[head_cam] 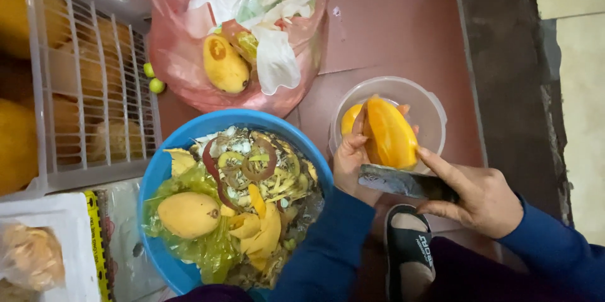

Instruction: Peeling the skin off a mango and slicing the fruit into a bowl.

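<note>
My left hand (351,162) grips a peeled orange-yellow mango (391,133) and holds it over a clear plastic bowl (428,103) on the reddish floor. A yellow piece of fruit (350,118) lies inside that bowl. My right hand (482,198) grips a knife with a dark flat blade (394,181); the blade lies against the lower side of the mango, my index finger stretched along it.
A blue basin (159,173) at my left holds peelings, green plastic and a whole mango (188,214). Behind it a pink bag (173,56) contains rubbish and another mango (224,64). A white crate (82,69) stands at left, and my sandalled foot (409,248) rests below.
</note>
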